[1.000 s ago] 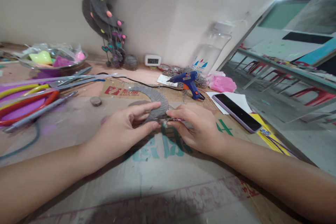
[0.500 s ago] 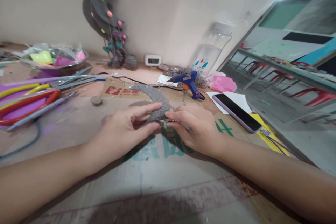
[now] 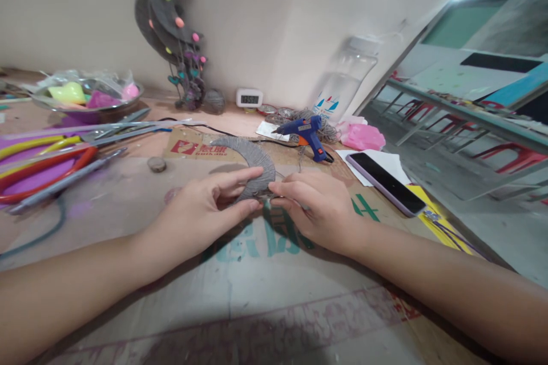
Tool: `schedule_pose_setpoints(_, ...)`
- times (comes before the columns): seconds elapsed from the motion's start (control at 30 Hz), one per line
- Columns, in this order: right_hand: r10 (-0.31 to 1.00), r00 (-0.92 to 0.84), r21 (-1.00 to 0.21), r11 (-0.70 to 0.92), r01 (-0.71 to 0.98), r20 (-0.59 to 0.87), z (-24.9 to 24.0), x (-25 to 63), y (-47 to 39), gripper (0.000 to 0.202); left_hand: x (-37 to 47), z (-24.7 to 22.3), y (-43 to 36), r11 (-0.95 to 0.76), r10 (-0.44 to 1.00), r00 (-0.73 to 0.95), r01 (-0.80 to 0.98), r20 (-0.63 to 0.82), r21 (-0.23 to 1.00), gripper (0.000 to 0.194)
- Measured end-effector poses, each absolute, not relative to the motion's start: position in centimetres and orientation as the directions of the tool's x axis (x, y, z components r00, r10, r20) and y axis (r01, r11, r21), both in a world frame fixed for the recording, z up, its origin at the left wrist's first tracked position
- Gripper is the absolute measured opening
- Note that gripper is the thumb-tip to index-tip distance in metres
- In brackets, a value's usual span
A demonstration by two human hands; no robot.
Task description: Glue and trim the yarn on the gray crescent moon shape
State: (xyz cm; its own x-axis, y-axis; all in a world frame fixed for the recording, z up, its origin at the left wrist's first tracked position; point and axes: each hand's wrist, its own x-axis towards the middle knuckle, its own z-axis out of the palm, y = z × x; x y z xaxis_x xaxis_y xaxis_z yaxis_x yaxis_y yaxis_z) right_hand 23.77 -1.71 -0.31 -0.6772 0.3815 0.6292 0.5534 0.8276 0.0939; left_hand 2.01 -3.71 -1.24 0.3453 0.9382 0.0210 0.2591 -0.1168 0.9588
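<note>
A crescent wrapped in grey yarn [image 3: 259,168] is held between the thumb and fingers of my left hand [image 3: 214,199], its pointed tip facing away to the upper left. My right hand [image 3: 314,205] is closed in a pinch at the crescent's right lower edge, on grey yarn. A strand of that yarn [image 3: 301,154] rises behind my right hand towards a loose tangle of yarn [image 3: 331,132]. The crescent's lower end is hidden by my fingers.
Beyond my hands lies a blue glue gun [image 3: 310,132]. A phone [image 3: 385,183] rests at right, near a water bottle [image 3: 346,77]. Scissors [image 3: 81,162] and a filled metal bowl [image 3: 88,100] are at left. A small timer [image 3: 249,98] and finished crescent hanging [image 3: 171,28] stand by the wall.
</note>
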Motion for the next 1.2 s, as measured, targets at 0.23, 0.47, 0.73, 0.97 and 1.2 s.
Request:
schedule_pose_setpoints(0.23, 0.444, -0.628, -0.110, 0.861, 0.497, 0.639, -0.74, 24.22, -1.42, 0.012, 2.11, -1.34, -3.72, -0.113, 0.933, 0.360, 0.241, 0.019, 0.964, 0.055)
schedule_pose_setpoints(0.47, 0.421, -0.641, -0.157, 0.890, 0.428, 0.642, -0.35, 24.31, -1.94, 0.022, 2.11, -0.94, -3.50, -0.187, 0.944, 0.317, 0.300, 0.087, 0.935, 0.050)
schedule_pose_setpoints(0.73, 0.479, -0.680, -0.087, 0.846, 0.526, 0.555, -0.33, 24.20, -1.64, 0.017, 2.09, -0.72, -3.52, -0.176, 0.944, 0.316, 0.240, 0.095, 0.955, 0.046)
schedule_pose_setpoints(0.97, 0.503, -0.672, -0.022, 0.809, 0.588, 0.543, -0.18, 24.01, -1.61, 0.031, 2.07, -0.64, -3.68, -0.146, 0.957, 0.279, 0.205, 0.085, 0.968, 0.046)
schedule_pose_setpoints(1.2, 0.494, -0.688, 0.032, 0.800, 0.599, 0.532, -0.42, 23.91, -1.40, 0.029, 2.07, -0.85, -3.55, -0.197, 0.956, 0.263, 0.236, 0.132, 0.952, 0.043)
